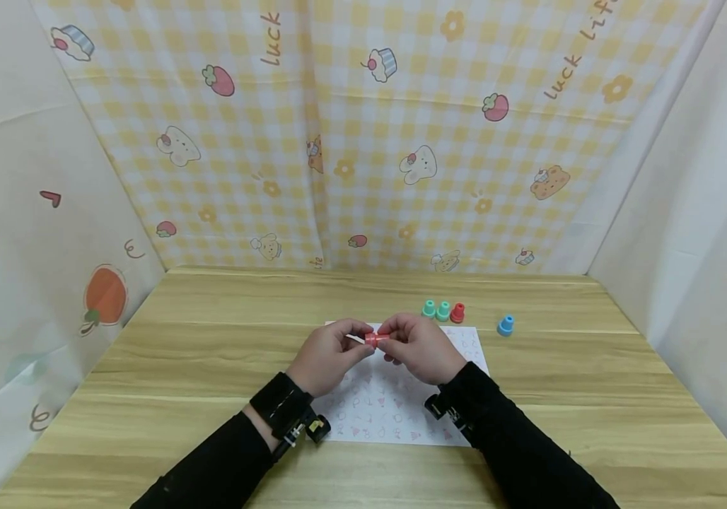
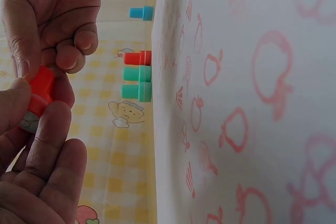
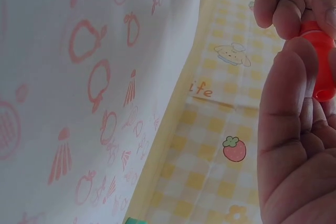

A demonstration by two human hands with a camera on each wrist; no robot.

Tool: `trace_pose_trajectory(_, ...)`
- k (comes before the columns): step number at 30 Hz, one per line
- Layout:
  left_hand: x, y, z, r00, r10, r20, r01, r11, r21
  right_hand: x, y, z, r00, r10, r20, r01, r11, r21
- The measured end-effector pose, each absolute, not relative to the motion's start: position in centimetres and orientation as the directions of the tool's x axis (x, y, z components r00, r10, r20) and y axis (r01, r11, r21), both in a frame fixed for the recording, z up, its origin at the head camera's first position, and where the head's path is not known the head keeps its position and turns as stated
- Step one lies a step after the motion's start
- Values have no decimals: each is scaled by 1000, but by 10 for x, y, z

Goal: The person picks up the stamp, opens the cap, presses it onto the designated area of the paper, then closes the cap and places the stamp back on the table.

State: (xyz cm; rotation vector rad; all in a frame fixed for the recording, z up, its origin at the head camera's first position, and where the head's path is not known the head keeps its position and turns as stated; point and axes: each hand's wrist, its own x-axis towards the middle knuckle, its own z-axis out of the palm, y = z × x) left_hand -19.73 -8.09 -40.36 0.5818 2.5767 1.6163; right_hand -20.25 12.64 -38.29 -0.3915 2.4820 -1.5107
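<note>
A small red stamp is held above the printed paper, lying sideways between the hands. My left hand pinches its left end between thumb and fingers. From the other side, my right hand pinches its narrower end. The left wrist view shows the red stamp with a pale, marked end face beside the left fingers. Fingers partly cover the red stamp in the right wrist view. Below the hands, the white paper carries many pink prints, among them fruit, rackets and shuttlecocks.
Behind the paper, two green stamps and another red stamp stand in a row. A blue stamp stands farther right on the wooden table. A checked yellow cloth hangs at the back, with white cloths on both sides.
</note>
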Motion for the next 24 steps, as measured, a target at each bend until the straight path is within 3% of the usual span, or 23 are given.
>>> trace_pose_trajectory(16,-196,-81,-399,-922,336,195,326,398,858,-199,124,-380,-939,-344,-30,-134,444,-886)
trace_pose_trajectory(24,-197,-86,-396,-903,410,126,304,403,863,-201,130,-378,-944,-331,-10,-165,496,-853)
